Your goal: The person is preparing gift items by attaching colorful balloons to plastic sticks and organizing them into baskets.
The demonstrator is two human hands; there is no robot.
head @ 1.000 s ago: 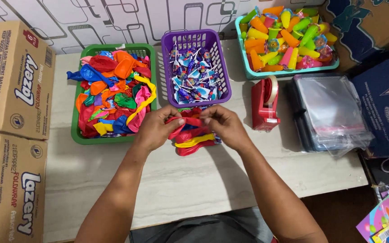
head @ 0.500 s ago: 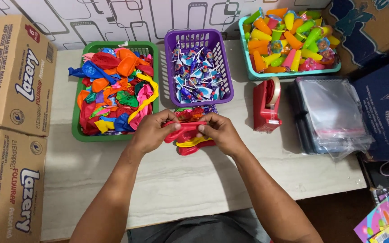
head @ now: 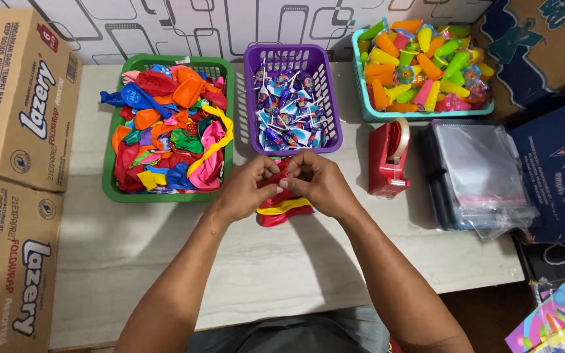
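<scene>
Limp rubbery balloons (head: 284, 208) btwn hands (head: 286, 186)

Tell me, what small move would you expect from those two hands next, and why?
Probably a short reach of the right hand to the stack of clear plastic bags. Both hands, the left hand too, are closed around a small bunch of red and yellow balloons on the table, gathered in front of the purple basket of lollipops, and the bags lie close by, beside the red tape dispenser.

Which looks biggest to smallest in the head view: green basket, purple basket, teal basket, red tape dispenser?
1. green basket, clearly largest.
2. teal basket and purple basket: look alike in size, so unranked; the teal one's far edge is cut off.
3. red tape dispenser, smallest.
</scene>
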